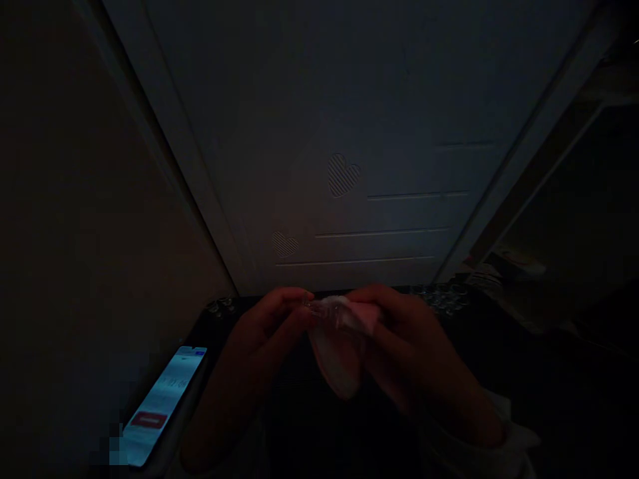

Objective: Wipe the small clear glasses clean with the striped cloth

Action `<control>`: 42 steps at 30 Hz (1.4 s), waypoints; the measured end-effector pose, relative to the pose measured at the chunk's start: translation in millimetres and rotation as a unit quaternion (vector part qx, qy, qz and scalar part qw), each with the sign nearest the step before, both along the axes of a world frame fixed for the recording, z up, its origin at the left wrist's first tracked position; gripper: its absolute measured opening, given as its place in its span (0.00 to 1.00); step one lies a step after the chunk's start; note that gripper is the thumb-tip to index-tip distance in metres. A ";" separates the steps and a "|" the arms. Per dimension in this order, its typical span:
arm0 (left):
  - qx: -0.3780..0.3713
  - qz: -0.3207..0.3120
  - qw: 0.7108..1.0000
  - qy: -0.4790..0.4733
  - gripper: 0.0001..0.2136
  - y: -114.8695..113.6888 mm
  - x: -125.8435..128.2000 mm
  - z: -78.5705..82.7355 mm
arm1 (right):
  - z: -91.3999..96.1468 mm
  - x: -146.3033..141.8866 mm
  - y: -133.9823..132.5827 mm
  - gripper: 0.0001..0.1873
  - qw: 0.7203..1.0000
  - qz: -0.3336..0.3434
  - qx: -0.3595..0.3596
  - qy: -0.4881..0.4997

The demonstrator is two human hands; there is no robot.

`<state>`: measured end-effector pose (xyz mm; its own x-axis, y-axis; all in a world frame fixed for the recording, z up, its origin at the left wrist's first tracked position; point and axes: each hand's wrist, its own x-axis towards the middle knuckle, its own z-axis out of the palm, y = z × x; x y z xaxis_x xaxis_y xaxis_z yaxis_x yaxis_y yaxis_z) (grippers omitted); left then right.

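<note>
In dim light, my left hand (pixel 273 326) is closed, thumb and fingers pinching a small clear piece (pixel 315 307) that looks like plastic. My right hand (pixel 404 326) grips a soft-looking pink item (pixel 367 314) with a whitish top edge. Below it hangs a pale, rounded, sole-shaped part (pixel 337 366); whether it belongs to the pink item is too dark to tell. Both hands meet at the middle, above a dark surface.
A lit phone (pixel 164 406) lies at the lower left. Small clear round pieces sit in a cluster (pixel 444 298) at the right, with a few more (pixel 222 306) at the left. Behind stands a pale panel (pixel 319 133) with embossed hearts.
</note>
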<state>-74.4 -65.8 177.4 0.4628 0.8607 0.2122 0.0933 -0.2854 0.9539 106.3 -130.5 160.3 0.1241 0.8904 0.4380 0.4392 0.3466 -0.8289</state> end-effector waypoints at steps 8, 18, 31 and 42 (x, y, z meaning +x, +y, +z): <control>-0.025 0.012 0.999 -0.026 0.08 -2.3 0.2 -3.8 | 1.0 0.3 -0.1 0.11 0.983 0.056 -0.082 0.156; -0.022 -0.010 0.999 -0.035 0.07 -3.4 -2.0 -1.6 | 2.5 -0.9 5.1 0.10 0.963 0.083 -0.116 0.227; 0.002 0.012 1.000 -0.009 0.08 -1.1 -1.0 -2.3 | 1.9 -8.8 5.2 0.04 0.982 0.001 -0.073 0.172; -0.043 0.011 0.997 -0.055 0.08 -1.9 -0.5 -4.0 | -1.9 8.8 -4.9 0.13 0.976 0.098 -0.083 0.176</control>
<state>-74.9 -67.7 173.4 0.4212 0.8880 0.1848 -0.0077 -0.2002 0.9797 115.1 -135.4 158.4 0.0615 0.9670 0.2472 0.0556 0.2440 -0.9682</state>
